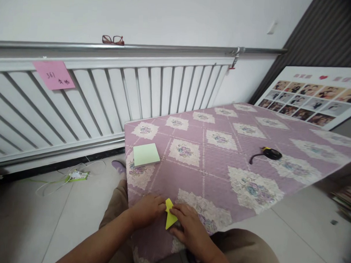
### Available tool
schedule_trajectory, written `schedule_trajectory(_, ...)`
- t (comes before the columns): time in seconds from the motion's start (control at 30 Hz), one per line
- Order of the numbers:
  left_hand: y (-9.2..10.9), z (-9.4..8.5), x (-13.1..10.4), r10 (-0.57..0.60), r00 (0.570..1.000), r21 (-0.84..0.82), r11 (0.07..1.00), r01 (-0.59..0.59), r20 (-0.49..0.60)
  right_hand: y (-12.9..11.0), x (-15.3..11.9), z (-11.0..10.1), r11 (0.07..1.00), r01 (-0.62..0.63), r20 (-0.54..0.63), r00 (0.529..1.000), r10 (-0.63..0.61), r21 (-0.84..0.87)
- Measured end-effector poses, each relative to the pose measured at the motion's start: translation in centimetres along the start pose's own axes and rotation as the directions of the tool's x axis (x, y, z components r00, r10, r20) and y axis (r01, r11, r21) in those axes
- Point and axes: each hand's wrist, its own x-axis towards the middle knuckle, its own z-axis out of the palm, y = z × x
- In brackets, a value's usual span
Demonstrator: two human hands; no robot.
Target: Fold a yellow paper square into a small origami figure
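A folded piece of yellow paper (171,219) lies near the front edge of the purple tablecloth (187,178), partly covered by my fingers. My left hand (149,211) grips its left side, with the fingertips closed at the paper's edge. From the right, my right hand (189,223) holds the same paper, fingers over its upper part and thumb near its lower edge. A pad of pale green square paper (146,154) sits beyond my left hand, apart from it.
A black object with a strap and yellow part (272,153) lies on the table's right side. Behind stand a white radiator (154,88) with a pink note (54,75) and a pipe bearing glasses (113,40). A photo board (313,97) leans at right; a power strip (77,176) lies on the floor.
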Motion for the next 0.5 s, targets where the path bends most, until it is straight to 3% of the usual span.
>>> schedule_trajectory(0.13, -0.1, 0.5, 0.2, -0.038, 0.999, -0.079, 0.996, 0.037, -0.011, -0.1, 0.2, 0.6, 0.997, 0.026, -0.023, 0.999, -0.027, -0.066)
schedule_trajectory(0.23, -0.1, 0.4, 0.5, -0.123, 0.992, -0.239, 0.964, 0.119, 0.001, 0.1, 0.8, 1.0, 0.995, 0.014, -0.067, 0.998, -0.021, -0.095)
schedule_trajectory(0.37, 0.0, -1.1, 0.8, -0.254, 0.966, -0.448, 0.87, 0.208, -0.044, -0.6, 2.0, -0.7, 0.986, -0.065, -0.124, 0.989, 0.084, 0.151)
schedule_trajectory(0.4, 0.1, -1.7, 0.9, -0.296, 0.954, -0.528, 0.819, 0.227, -0.049, -0.9, 2.3, -1.5, 0.969, -0.104, -0.131, 0.982, 0.136, 0.225)
schedule_trajectory(0.43, 0.2, -2.3, 0.9, -0.355, 0.934, -0.662, 0.707, 0.249, -0.029, -1.3, 2.5, -2.3, 0.945, -0.142, -0.117, 0.976, 0.183, 0.295)
schedule_trajectory(0.5, 0.8, -3.4, 1.0, -0.45, 0.891, -0.906, 0.35, 0.239, 0.061, -2.0, 3.0, -3.8, 0.852, -0.225, -0.042, 0.96, 0.277, 0.473)
